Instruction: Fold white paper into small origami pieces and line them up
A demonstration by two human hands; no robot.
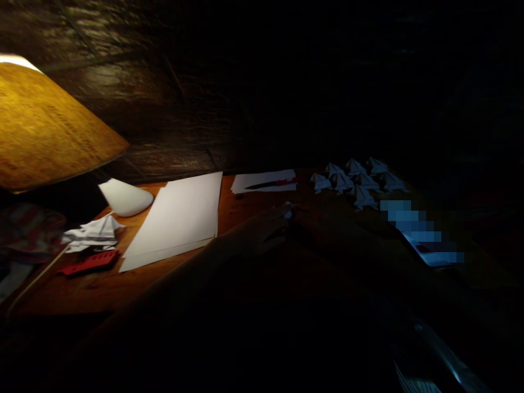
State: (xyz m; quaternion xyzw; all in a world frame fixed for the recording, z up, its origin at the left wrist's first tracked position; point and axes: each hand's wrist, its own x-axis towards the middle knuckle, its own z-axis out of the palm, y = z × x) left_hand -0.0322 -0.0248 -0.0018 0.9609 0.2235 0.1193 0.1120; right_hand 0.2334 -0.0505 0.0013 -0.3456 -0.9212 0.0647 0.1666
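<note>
In dim light at the middle of the table, my left hand and my right hand meet at the fingertips. A small pale piece of folded paper shows between them, its shape mostly covered by the fingers. My left fingers are bent and closed on it. Shadow swallows most of my right hand, but its fingertips press together at the paper's right side. Beyond the right hand stand several folded paper figures, grouped at the back right. A knife lies across some white paper slips behind the hands.
White sheets lie stacked to the left. Further left are a lamp's white base, its yellow shade, crumpled folded paper and a red object. A lit phone rests at right; a dark wall stands behind.
</note>
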